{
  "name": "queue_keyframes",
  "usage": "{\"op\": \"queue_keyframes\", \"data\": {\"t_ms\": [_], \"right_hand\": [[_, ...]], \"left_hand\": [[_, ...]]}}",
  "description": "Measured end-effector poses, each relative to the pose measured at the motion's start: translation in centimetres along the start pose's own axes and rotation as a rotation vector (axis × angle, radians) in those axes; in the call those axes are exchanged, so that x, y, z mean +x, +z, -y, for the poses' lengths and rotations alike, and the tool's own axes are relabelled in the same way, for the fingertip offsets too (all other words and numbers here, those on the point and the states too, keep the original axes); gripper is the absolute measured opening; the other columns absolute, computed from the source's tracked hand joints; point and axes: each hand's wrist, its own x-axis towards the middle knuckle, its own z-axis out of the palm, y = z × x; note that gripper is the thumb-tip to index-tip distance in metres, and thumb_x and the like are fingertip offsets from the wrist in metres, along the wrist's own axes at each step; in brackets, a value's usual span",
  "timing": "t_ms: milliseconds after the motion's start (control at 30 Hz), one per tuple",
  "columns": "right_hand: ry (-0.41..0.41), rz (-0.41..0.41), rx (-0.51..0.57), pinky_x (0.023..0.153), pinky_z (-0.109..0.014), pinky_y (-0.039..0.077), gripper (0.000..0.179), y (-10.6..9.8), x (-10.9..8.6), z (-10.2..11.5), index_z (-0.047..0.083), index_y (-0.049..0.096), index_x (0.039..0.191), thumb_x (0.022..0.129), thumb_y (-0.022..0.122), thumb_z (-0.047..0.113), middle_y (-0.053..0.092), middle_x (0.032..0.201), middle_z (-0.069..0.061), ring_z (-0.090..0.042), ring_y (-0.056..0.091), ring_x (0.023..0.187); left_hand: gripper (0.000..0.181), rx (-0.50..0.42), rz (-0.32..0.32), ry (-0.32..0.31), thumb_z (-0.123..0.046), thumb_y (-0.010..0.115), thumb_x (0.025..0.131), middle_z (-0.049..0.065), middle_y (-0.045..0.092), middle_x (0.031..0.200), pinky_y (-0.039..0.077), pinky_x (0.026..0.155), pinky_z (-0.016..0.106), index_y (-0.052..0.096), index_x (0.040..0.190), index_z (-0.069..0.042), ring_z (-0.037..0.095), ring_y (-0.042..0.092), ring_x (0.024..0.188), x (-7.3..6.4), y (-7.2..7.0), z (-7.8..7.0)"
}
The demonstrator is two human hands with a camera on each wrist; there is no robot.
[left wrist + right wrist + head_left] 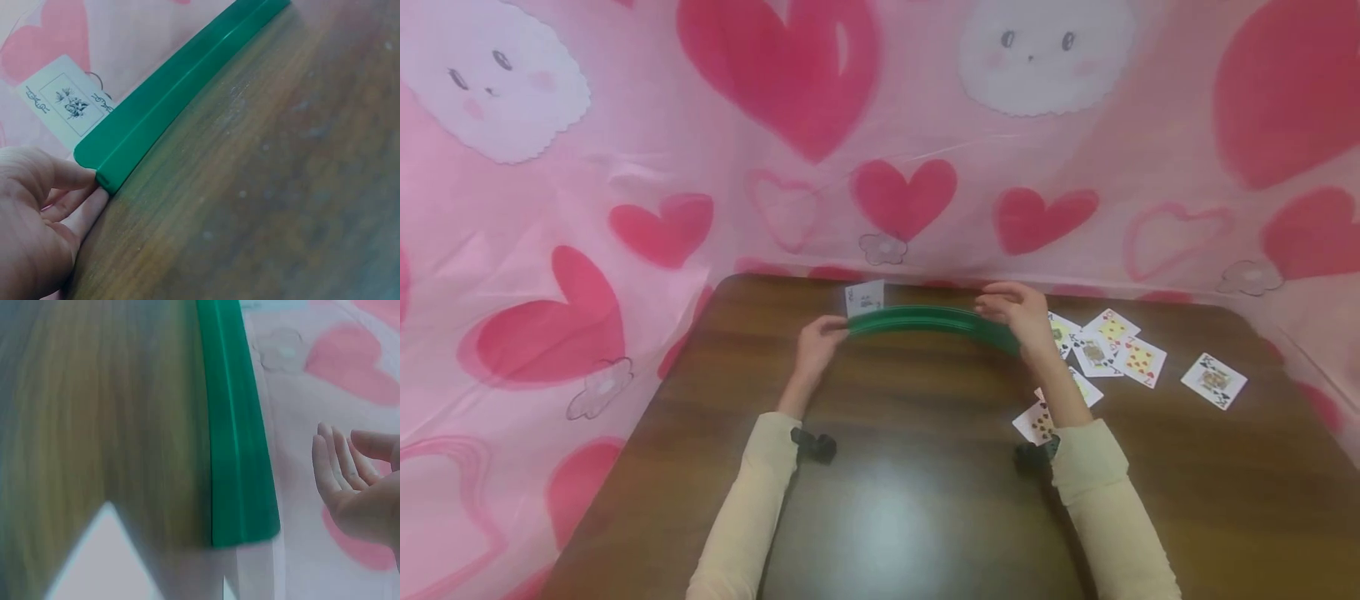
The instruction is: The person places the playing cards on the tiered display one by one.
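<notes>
A curved green playing card holder (917, 318) stands on the brown table (880, 467). My left hand (822, 340) pinches its left end, thumb and fingers meeting at the corner in the left wrist view. Near that end a white card with a black-and-white picture (65, 103) stands upright at the holder, its lower part hidden behind the green wall. My right hand (1018, 321) is raised by the right end of the holder (244, 487), apart from it in the right wrist view, fingers loosely bent and holding nothing.
Several face-up playing cards (1140, 362) lie overlapping right of the right hand, some partly covered by the right forearm. A king card (1214, 381) lies alone farther right. A pink cloth with hearts (902, 196) hangs behind the table and along its sides.
</notes>
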Motion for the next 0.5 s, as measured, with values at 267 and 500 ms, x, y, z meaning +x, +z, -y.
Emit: {"op": "queue_keyframes", "data": {"t_ms": [267, 500], "right_hand": [[0.028, -0.073, 0.069, 0.074, -0.039, 0.05, 0.025, -4.5, -1.2, 0.0, -0.013, 0.055, 0.107, 0.087, 0.06, 0.0, 0.067, 0.089, -0.02, -0.028, 0.066, 0.079], [0.033, -0.12, 0.03, 0.073, -0.032, 0.051, 0.025, -7.3, -1.8, 0.0, -0.01, 0.056, 0.108, 0.087, 0.06, 0.003, 0.068, 0.089, -0.013, -0.021, 0.067, 0.078]], "left_hand": [[0.02, -0.003, 0.007, -0.006, -0.013, 0.064, 0.086, 0.009, 0.062, 0.104, 0.046, 0.08, 0.038, 0.066, 0.104, -0.006, 0.022, 0.058, 0.092, 0.0, -0.4, 0.5], [0.02, 0.012, 0.002, -0.015, -0.014, 0.063, 0.087, 0.007, 0.062, 0.105, 0.046, 0.082, 0.038, 0.065, 0.105, -0.008, 0.021, 0.056, 0.094, -0.1, -0.6, 0.5]]}}
